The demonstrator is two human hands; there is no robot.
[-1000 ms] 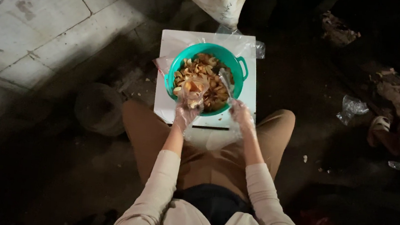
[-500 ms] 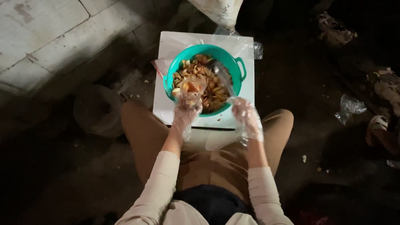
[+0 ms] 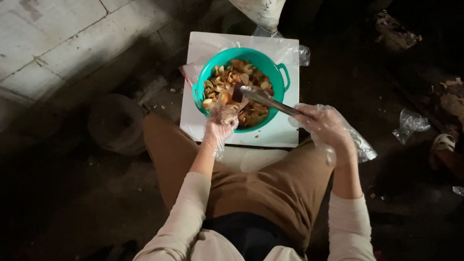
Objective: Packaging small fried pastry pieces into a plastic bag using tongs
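The right hand (image 3: 326, 125) is now swinging metal tongs (image 3: 263, 98) in over the teal bowl (image 3: 241, 89), fingers clamped on them. The left hand (image 3: 221, 121) is pinching a piece among the bowl's orange-brown food pieces (image 3: 248, 78), on the white table (image 3: 206, 48).

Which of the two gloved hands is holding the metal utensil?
The right hand: it grips the utensil, whose tip reaches into the green bowl. The left hand rests at the bowl's near edge instead.

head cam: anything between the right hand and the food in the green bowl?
Metal tongs span it, from right hand over the green bowl rim to the food; head view.
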